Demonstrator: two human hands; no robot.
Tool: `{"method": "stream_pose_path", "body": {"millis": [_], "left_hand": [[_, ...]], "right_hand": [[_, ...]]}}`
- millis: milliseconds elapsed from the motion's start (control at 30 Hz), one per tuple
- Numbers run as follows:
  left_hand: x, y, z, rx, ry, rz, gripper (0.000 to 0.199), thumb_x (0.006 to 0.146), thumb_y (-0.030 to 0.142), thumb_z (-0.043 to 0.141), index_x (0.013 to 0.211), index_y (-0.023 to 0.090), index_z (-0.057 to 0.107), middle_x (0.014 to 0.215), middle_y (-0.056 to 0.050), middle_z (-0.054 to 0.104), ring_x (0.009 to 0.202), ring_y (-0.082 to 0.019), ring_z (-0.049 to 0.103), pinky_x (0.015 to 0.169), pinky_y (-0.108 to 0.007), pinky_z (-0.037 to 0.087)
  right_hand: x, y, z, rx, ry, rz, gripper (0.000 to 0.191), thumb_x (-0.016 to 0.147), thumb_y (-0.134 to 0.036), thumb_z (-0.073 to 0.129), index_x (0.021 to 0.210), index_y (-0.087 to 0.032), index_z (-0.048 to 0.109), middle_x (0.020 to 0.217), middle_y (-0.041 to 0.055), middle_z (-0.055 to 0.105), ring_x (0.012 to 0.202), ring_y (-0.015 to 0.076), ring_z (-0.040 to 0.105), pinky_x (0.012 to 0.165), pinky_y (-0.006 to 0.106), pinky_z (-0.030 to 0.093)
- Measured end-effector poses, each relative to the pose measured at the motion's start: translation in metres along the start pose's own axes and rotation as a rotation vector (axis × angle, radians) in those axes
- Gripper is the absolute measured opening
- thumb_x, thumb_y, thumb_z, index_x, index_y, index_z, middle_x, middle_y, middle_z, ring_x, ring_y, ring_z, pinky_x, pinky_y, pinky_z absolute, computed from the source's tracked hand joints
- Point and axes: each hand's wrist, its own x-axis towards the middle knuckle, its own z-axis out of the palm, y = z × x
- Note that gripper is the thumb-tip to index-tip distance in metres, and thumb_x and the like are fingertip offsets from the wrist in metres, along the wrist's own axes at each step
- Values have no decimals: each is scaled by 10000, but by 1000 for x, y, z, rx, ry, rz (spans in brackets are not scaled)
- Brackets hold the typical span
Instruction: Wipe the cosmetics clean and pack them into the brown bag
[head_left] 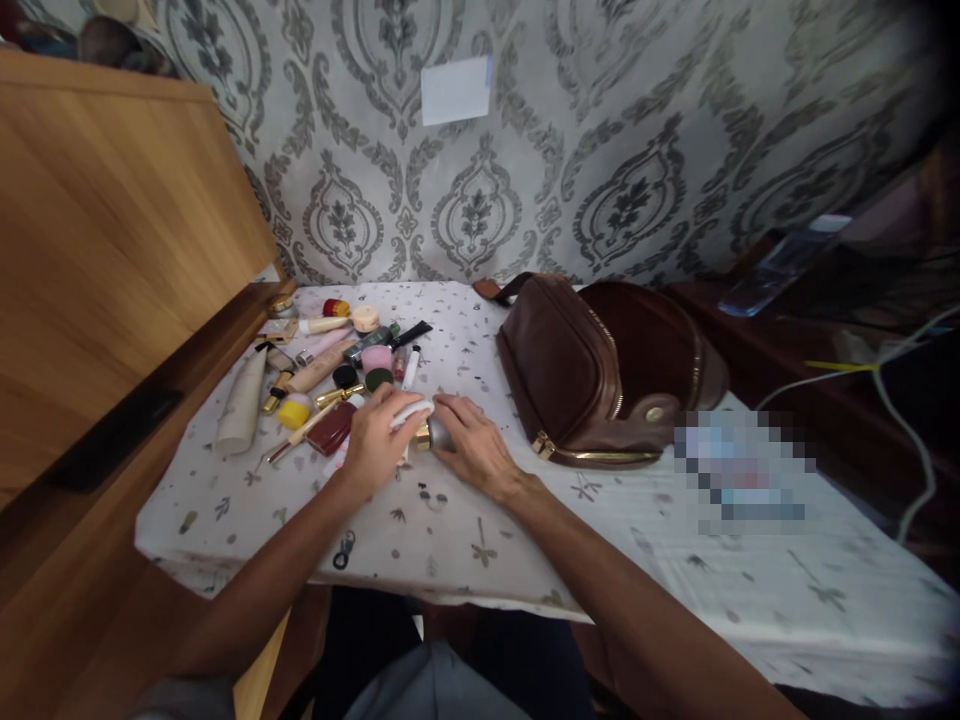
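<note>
My left hand [381,440] is at the middle of the cloth-covered table, its fingers closed on a flat white item [411,413], perhaps a folded wipe or pad. Beside it, my right hand [476,450] curls over a small grey bottle with a gold cap [423,437], which lies on its side with the cap towards my left hand. The fingers cover most of the bottle. Close to my left hand lie a dark red wallet-like item [331,428], a dark green round lid [379,379] and a yellow-lidded jar [294,411].
Several cosmetics, among them a large cream tube [243,405] and a pink jar [376,358], crowd the left side. A brown leather bag [559,365] with its zip open stands at the right. A wooden cabinet [127,260] borders the left. Cables and a plastic bottle [784,265] are far right.
</note>
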Motion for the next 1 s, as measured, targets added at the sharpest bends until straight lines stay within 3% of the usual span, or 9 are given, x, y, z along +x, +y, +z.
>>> {"method": "stream_pose_path", "body": {"millis": [133, 267, 400, 533, 667, 767, 900, 1000], "left_hand": [[7, -8, -5, -126, -26, -187, 119, 894, 286, 628, 892, 190, 699, 856, -25, 679, 815, -170, 631, 752, -270, 486], [10, -13, -7, -254, -68, -319, 183, 892, 346, 597, 870, 192, 693, 804, -9, 672, 737, -159, 607, 656, -251, 462], [8, -14, -5, -315, -75, -320, 211, 886, 369, 608, 913, 185, 708, 863, -23, 704, 800, -180, 639, 686, -262, 487], [4, -7, -2, -321, -77, -204, 193, 890, 311, 635, 1006, 187, 727, 989, -62, 714, 928, -199, 659, 825, -299, 513], [1, 1, -1, -283, -96, -41, 191, 911, 269, 627, 1059, 207, 729, 1003, -63, 687, 965, -193, 646, 879, -318, 516], [1, 2, -2, -244, -87, -9, 191, 917, 262, 623, 1068, 209, 726, 1004, -61, 675, 967, -191, 641, 862, -310, 518], [6, -6, -5, -220, -22, -96, 170, 914, 263, 613, 1023, 194, 725, 993, -62, 690, 950, -193, 647, 876, -318, 509], [8, -13, -7, -266, -41, -223, 175, 914, 306, 601, 993, 199, 715, 967, -51, 705, 910, -197, 652, 822, -307, 515]], "right_hand": [[0, -1, 0, 115, 31, -43, 644, 759, -42, 597, 1366, -231, 500, 1346, 117, 568, 1221, 287, 547, 1066, 515, 467], [3, -6, -4, 330, 83, 78, 553, 809, -205, 683, 1335, -227, 518, 1281, 109, 600, 1201, 268, 581, 1027, 447, 493], [6, -6, -5, 408, 137, 263, 614, 741, -297, 779, 1302, -225, 540, 1248, 96, 627, 1169, 281, 610, 1034, 454, 479], [6, -4, -5, 369, 137, 320, 617, 723, -301, 788, 1286, -232, 545, 1233, 94, 628, 1147, 284, 616, 1028, 467, 476], [5, -6, -7, 272, 71, 283, 577, 747, -270, 748, 1287, -232, 546, 1193, 98, 620, 1088, 283, 632, 957, 448, 519], [4, -8, -7, 214, 29, 199, 531, 779, -235, 704, 1286, -224, 547, 1205, 112, 604, 1094, 283, 626, 930, 430, 539], [3, -10, -8, 236, 16, 57, 532, 785, -173, 664, 1298, -223, 533, 1279, 119, 580, 1195, 278, 581, 1011, 435, 506], [5, -10, -9, 310, 73, 78, 523, 811, -223, 674, 1310, -239, 518, 1275, 106, 597, 1197, 272, 586, 1032, 451, 488]]}}
